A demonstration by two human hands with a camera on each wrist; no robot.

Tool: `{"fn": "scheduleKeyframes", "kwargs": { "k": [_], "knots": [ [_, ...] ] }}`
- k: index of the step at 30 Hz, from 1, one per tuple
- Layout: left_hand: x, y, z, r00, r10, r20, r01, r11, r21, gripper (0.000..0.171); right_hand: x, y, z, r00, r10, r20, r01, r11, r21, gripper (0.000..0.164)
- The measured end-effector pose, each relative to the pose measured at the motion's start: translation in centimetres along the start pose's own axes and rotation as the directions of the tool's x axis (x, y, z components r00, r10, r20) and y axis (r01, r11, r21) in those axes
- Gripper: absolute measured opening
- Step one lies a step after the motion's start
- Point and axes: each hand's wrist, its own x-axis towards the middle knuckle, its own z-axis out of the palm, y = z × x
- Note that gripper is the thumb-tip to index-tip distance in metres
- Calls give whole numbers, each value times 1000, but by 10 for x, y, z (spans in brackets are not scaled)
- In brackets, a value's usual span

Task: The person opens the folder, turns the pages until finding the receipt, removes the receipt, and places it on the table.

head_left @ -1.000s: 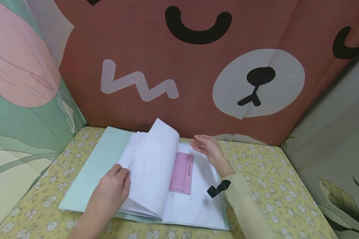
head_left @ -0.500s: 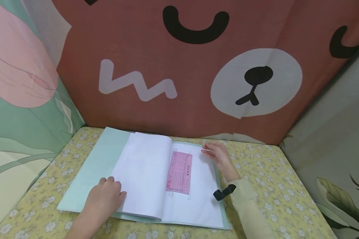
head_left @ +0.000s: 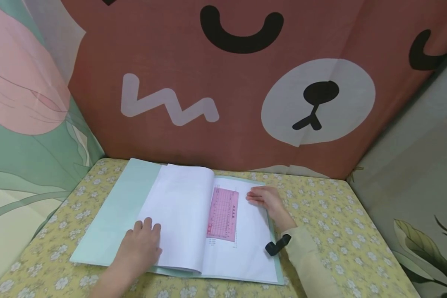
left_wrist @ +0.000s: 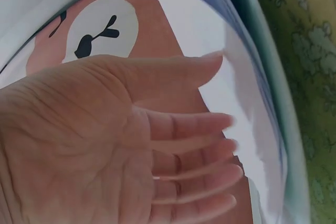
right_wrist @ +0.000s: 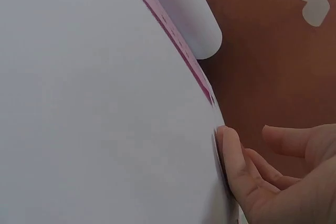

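A pale green folder [head_left: 115, 215] lies spread on the table, with a stack of white sheets [head_left: 178, 211] turned over to its left side. On the right-hand page [head_left: 245, 256] is a pink printed form [head_left: 223, 215], its small text unreadable. My left hand [head_left: 139, 246] lies over the lower left edge of the turned sheets, fingers extended. The left wrist view shows its palm [left_wrist: 79, 140] with nothing in it. Beside the form, my right hand [head_left: 268, 203] touches the right page near its upper outer edge. Its fingertips [right_wrist: 227, 140] meet the paper while the thumb stays apart.
A yellow floral cloth [head_left: 327, 231] covers the table under the folder. Behind it hangs a brown bear-print curtain [head_left: 163, 140]. A black strap piece [head_left: 277, 245] sits at the right wrist, over the page's edge.
The raised sheet has come down flat onto the left stack, and the left hand has let go of it. My right hand has shifted a little lower, onto the right page.
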Motion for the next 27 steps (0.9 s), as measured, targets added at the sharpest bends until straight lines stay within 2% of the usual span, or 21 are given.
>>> {"fn": "scheduleKeyframes", "kwargs": {
  "k": [3, 5, 8, 13, 18, 21, 27],
  "knots": [
    [0, 3, 3, 995, 74, -69, -75, 997, -16, 42, 0, 2, 4, 1000, -4, 27, 4, 1000, -4, 35],
    [0, 4, 5, 988, 122, -92, -127, 990, -53, 46, 1, 2, 6, 999, -2, 37, 2, 1000, -6, 33],
    [0, 5, 8, 984, 169, -62, -176, 976, -130, 54, 1, 2, 9, 999, 6, 44, -5, 1000, -28, 31],
    [1, 5, 12, 988, 155, 25, -143, 956, -257, 47, 0, 1, 13, 997, 5, 83, 2, 997, -74, 30],
    [2, 5, 16, 987, 157, 22, -140, 927, -347, 49, -2, 0, 17, 994, 2, 110, 7, 996, -85, 30],
    [3, 4, 17, 987, 153, 49, -126, 924, -361, 56, -2, 1, 19, 993, 5, 116, 6, 996, -89, 31],
    [3, 5, 19, 987, 139, 87, -101, 935, -339, 63, -2, 1, 24, 993, 16, 117, -4, 995, -100, 32]
  ]
}}
